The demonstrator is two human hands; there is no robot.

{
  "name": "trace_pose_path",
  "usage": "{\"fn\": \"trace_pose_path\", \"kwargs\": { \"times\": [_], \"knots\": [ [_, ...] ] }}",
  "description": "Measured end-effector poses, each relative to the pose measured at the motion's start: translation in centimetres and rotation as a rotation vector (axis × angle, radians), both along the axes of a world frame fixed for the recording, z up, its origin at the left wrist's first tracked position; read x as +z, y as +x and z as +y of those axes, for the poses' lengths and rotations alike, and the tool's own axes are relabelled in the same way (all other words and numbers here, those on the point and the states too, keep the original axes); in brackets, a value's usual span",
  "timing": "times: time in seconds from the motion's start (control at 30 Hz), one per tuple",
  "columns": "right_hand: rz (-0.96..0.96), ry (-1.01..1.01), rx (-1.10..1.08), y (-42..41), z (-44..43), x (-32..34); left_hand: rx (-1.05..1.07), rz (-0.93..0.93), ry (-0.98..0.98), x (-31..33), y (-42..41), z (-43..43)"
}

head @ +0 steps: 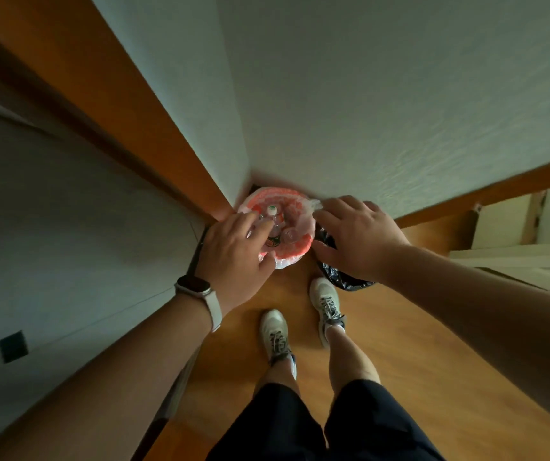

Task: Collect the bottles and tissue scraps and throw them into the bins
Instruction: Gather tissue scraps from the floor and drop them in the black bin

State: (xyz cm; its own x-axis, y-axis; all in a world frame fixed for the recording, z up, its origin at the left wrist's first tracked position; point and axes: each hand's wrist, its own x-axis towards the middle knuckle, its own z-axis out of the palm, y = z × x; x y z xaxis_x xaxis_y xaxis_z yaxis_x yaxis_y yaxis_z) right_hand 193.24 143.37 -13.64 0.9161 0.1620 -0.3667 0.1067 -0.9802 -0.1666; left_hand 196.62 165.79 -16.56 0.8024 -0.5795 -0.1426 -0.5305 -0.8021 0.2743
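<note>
two bins in the corner, both hands over them, bottles already in the red one.
left hand (pixel 233 251) spread, fingers touching an upright bottle (pixel 272 216), cap up, long axis vertical, inside the red-lined bin (pixel 295 252); grip unclear. right hand (pixel 356 237) open flat, empty, above the black-bagged bin (pixel 340 277). risk: bin looks full, a nudge could tip the bottle out or drag the loose liner.

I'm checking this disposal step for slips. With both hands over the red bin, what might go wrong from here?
The bottle stands upright near the left hand; a nudge may tip it out. The right hand hovers between the red bin and the black-bagged bin, so scraps might land in the wrong one.
</note>
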Motion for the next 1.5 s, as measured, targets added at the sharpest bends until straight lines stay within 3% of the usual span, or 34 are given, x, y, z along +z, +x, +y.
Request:
{"fn": "trace_pose_path", "kwargs": {
  "times": [0.23,0.63,0.97,1.23,1.5],
  "knots": [
    [-0.059,-0.092,-0.042,-5.5,0.5,10.9,-0.042,-0.039,-0.064,9.6,-2.9,-0.2],
    [-0.184,-0.226,-0.323,-14.7,-6.2,21.2,-0.296,-0.13,-0.126,19.4,-5.6,-8.5],
    [-0.23,-0.284,-0.555,-25.3,-15.0,25.7,-0.51,-0.259,-0.183,25.7,-9.7,-21.2],
    [-0.277,-0.275,-0.764,-39.3,-23.7,27.7,-0.712,-0.32,-0.243,29.4,-20.4,-33.9],
    [-0.311,-0.329,-0.962,-54.0,-30.7,27.9,-0.829,-0.259,-0.3,31.1,-32.0,-45.3]
  ]
}}
